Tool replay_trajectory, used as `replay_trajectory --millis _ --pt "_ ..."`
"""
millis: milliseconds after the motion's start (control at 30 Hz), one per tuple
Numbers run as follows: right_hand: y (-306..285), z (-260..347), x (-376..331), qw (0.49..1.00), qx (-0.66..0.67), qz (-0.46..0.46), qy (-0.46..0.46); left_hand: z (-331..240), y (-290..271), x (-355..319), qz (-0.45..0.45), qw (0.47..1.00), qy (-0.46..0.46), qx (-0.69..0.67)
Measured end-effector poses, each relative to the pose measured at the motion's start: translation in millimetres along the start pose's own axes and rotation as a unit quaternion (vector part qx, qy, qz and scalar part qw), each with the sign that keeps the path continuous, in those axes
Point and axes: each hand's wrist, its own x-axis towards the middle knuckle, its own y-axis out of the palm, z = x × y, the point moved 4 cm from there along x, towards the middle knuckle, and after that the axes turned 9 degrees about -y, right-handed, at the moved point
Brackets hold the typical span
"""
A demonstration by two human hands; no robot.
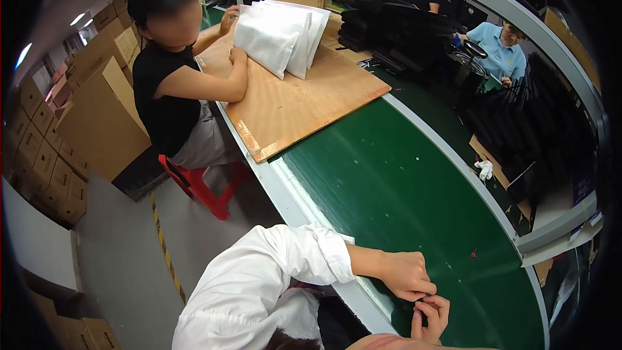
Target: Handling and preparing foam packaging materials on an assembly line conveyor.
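Note:
Over the green belt [402, 188], my two hands meet close to the lower edge. My left hand [407, 275] comes out of a rolled white sleeve [278, 253], its fingers curled in and closed. Just below it, my right hand [433, 317] has bent fingers pinched together, the tips near those of the left. Whatever they hold between them, if anything, is too small and hidden to make out.
A wooden board [311, 110] lies across the belt ahead, with white padded pouches [275, 39] standing on it. A person in black [172, 84] sits at left on a red stool [207, 188], touching the pouches. Dark stacked parts [389, 26] and several other people are beyond.

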Motion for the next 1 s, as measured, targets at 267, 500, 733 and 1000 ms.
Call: replay_trajectory --millis 267,500,733,1000 --pt "0.9 2.1 0.8 1.000 -0.003 -0.002 -0.002 -1.0 0.6 0.8 -0.008 1.000 -0.017 -0.009" --pt "1.0 2.5 3.2 1.000 0.000 0.002 -0.002 0.4 0.5 1.2 -0.007 1.000 -0.016 -0.018" --pt "2.8 4.4 5.4 1.000 0.004 0.003 0.005 -0.1 -0.3 0.5 -0.011 1.000 -0.016 -0.020" --pt "3.9 -6.9 -4.7 0.999 -0.004 0.018 -0.046 -4.1 -5.0 3.4 -0.039 0.999 0.012 -0.028"
